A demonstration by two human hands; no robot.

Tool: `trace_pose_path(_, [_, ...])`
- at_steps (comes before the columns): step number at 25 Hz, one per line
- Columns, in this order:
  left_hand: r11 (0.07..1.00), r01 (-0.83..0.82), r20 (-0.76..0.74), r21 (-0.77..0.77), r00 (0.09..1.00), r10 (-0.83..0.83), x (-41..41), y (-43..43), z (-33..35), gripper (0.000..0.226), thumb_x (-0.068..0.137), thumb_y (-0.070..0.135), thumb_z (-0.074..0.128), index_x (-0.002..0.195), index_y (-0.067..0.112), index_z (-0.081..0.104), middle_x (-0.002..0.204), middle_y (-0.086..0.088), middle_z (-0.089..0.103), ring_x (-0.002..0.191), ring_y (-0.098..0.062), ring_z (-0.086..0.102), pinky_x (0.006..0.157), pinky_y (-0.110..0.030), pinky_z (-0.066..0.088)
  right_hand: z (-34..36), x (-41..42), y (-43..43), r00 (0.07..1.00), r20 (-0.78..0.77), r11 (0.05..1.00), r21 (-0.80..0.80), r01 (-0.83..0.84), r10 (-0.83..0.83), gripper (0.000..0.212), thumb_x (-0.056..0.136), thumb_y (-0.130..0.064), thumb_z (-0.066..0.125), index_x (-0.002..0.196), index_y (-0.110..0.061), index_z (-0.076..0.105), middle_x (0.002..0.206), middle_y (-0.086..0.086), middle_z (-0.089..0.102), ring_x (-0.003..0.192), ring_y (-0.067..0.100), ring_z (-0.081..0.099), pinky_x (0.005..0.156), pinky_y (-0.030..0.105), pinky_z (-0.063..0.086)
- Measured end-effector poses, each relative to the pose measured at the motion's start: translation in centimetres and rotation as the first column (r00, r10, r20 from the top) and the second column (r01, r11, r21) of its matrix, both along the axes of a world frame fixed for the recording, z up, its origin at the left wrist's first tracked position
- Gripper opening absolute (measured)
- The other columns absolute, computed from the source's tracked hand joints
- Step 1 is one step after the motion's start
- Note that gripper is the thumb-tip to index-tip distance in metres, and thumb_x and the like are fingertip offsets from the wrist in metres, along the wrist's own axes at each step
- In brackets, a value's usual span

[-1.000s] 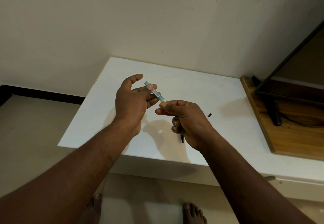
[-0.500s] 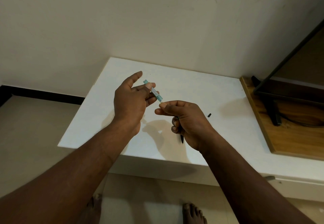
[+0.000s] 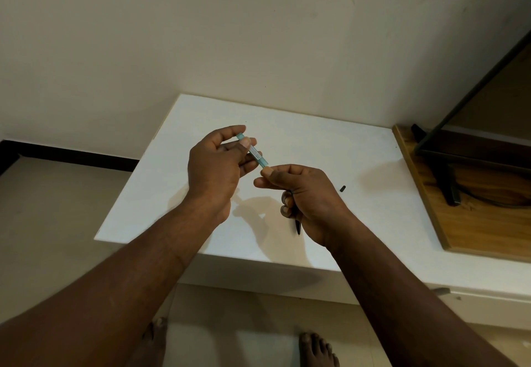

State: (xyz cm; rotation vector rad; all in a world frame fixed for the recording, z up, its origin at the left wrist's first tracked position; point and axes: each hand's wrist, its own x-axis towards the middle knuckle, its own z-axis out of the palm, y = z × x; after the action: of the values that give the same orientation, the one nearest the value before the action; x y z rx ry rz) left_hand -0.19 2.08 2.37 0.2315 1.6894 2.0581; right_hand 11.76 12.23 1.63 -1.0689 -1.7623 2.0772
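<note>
The left hand point(image 3: 214, 165) and right hand point(image 3: 304, 191) hover close, fingers curled.

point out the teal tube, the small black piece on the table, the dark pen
teal tube point(image 3: 254, 151): head view, on its white label
small black piece point(image 3: 342, 188): head view, its middle
dark pen point(image 3: 298, 226): head view, its lower, pointed end

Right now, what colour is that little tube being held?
Teal tube with a white label; head view.

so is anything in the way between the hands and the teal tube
Nothing visible: the left hand pinches the teal tube near its top, and the right hand pinches its lower end.
</note>
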Motion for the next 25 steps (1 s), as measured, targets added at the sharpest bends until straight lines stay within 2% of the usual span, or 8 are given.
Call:
trace_pose_path(7, [1.0, 0.012, 0.013, 0.011, 1.0, -0.012, 0.03, -0.02, -0.07, 0.026, 0.101, 0.006, 0.064, 0.124, 0.016, 0.072, 0.11, -0.006, 0.079, 0.095, -0.022, 0.079, 0.076, -0.03, 0.065, -0.06, 0.12, 0.03, 1.0, -0.001, 1.0, -0.003, -0.005, 0.005, 0.011, 0.1, -0.02, 0.073, 0.102, -0.011, 0.08, 0.095, 0.006, 0.085, 0.056, 0.012, 0.033, 0.051, 0.022, 0.041])
trace_pose_path(11, [0.999, 0.019, 0.003, 0.028, 1.0, -0.019, -0.05, -0.03, -0.05, 0.027, 0.101, 0.006, 0.064, 0.124, 0.019, 0.072, 0.108, -0.005, 0.08, 0.095, -0.021, 0.08, 0.074, -0.028, 0.064, -0.15, 0.04, 0.01, 1.0, -0.001, 1.0, 0.001, -0.007, 0.007, 0.012, 0.1, -0.02, 0.072, 0.102, -0.01, 0.079, 0.095, 0.006, 0.085, 0.057, 0.012, 0.033, 0.051, 0.021, 0.041])
trace_pose_path(15, [0.999, 0.008, -0.007, 0.045, 1.0, -0.007, -0.07, -0.03, -0.06, 0.036, 0.1, 0.007, 0.065, 0.132, 0.024, 0.066, 0.106, -0.003, 0.08, 0.094, -0.018, 0.08, 0.073, -0.027, 0.064, -0.18, -0.04, 0.03, 1.0, 0.0, 1.0, -0.002, -0.003, 0.003, 0.013, 0.1, -0.021, 0.073, 0.104, -0.01, 0.08, 0.095, 0.006, 0.085, 0.057, 0.012, 0.034, 0.05, 0.021, 0.041])
trace_pose_path(18, [0.999, 0.015, -0.008, 0.042, 1.0, -0.014, -0.2, -0.05, -0.06, 0.03, 0.101, 0.005, 0.064, 0.126, 0.019, 0.071, 0.108, -0.004, 0.079, 0.097, -0.022, 0.079, 0.074, -0.027, 0.063, -0.19, -0.05, 0.02, 1.0, -0.003, 1.0, -0.009, -0.002, 0.002, 0.014, 0.1, -0.022, 0.073, 0.104, -0.01, 0.079, 0.095, 0.006, 0.085, 0.057, 0.013, 0.033, 0.05, 0.021, 0.041])
trace_pose_path(21, [0.999, 0.017, -0.019, 0.037, 1.0, -0.017, -0.07, -0.04, -0.07, 0.03, 0.101, 0.006, 0.064, 0.125, 0.023, 0.07, 0.112, -0.006, 0.078, 0.1, -0.022, 0.078, 0.076, -0.029, 0.064, -0.17, -0.07, -0.02, 1.0, -0.007, 1.0, -0.008, -0.006, 0.006, 0.015, 0.1, -0.022, 0.073, 0.105, -0.01, 0.079, 0.095, 0.006, 0.085, 0.057, 0.013, 0.033, 0.05, 0.021, 0.041])
trace_pose_path(25, [0.999, 0.039, -0.05, 0.031, 0.998, -0.037, 0.01, -0.08, -0.09, 0.029, 0.1, 0.005, 0.065, 0.124, 0.02, 0.073, 0.109, -0.004, 0.079, 0.098, -0.021, 0.079, 0.075, -0.027, 0.063, -0.18, -0.09, -0.06, 1.0, -0.007, 1.0, -0.009, 0.0, 0.0, 0.014, 0.1, -0.021, 0.072, 0.104, -0.01, 0.08, 0.094, 0.006, 0.085, 0.058, 0.013, 0.033, 0.05, 0.021, 0.041])
